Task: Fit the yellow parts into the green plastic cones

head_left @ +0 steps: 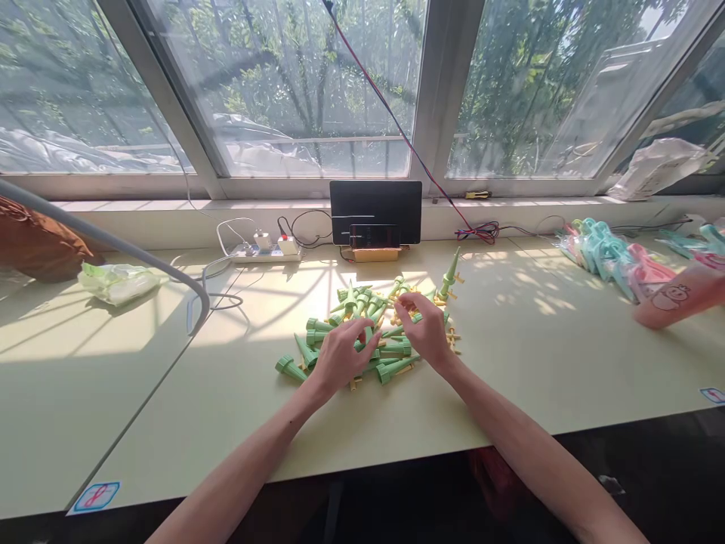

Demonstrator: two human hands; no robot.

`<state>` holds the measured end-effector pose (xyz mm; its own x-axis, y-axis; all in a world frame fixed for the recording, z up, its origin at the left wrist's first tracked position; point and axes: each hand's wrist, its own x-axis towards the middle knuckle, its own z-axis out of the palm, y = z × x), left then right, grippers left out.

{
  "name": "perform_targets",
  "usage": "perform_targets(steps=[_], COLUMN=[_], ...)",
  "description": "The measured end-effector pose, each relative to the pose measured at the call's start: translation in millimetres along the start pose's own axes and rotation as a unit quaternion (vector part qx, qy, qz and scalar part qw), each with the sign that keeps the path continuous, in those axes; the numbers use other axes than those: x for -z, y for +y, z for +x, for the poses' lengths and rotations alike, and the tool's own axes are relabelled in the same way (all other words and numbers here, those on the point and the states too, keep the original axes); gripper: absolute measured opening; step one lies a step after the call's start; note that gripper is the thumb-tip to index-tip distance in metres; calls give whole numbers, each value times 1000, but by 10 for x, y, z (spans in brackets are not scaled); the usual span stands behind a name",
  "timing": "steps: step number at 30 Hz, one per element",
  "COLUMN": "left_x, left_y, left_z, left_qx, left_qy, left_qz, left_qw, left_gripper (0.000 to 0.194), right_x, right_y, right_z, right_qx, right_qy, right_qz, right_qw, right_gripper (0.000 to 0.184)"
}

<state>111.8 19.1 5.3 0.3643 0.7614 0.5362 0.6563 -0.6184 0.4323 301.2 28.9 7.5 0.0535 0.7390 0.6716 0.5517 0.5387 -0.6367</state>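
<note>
A pile of green plastic cone-shaped spikes (pixel 393 370), several with small yellow valve pieces (pixel 453 340), lies on the table in front of me. Over the near left of the pile is my left hand (pixel 343 353), fingers curved and thumb apart from them, with green spikes showing beneath and between. My right hand (pixel 426 331) is at the pile's right side, fingertips brought together beside yellow pieces; whatever they pinch is too small to make out. One green spike (pixel 451 273) stands upright with yellow parts at the far right of the pile.
A dark tablet (pixel 375 208) stands at the back, with a phone (pixel 374 236) before it. Left are a power strip (pixel 266 253), a grey curved tube (pixel 170 268) and a green plastic packet (pixel 118 283). Bagged teal and pink items (pixel 600 249) and a pink cup (pixel 680 295) sit right.
</note>
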Motion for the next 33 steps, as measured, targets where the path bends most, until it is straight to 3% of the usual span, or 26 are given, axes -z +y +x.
perform_targets(steps=[10, 17, 29, 33], left_x=[-5, 26, 48, 47], left_y=[2, 32, 102, 94], left_z=[-16, -10, 7, 6], left_qx=[-50, -31, -16, -7], left_qy=[-92, -142, -161, -157], left_qz=[118, 129, 126, 116], left_qw=[987, 981, 979, 981], left_gripper=[26, 25, 25, 26], right_x=[-20, -30, -61, -47], right_y=[11, 18, -2, -26], right_z=[-8, -8, -42, -33], right_qx=[4, 13, 9, -22], right_qy=[-4, -17, -82, -66], right_qz=[8, 16, 67, 117], right_qw=[1000, 1000, 994, 991], right_gripper=[12, 13, 14, 16])
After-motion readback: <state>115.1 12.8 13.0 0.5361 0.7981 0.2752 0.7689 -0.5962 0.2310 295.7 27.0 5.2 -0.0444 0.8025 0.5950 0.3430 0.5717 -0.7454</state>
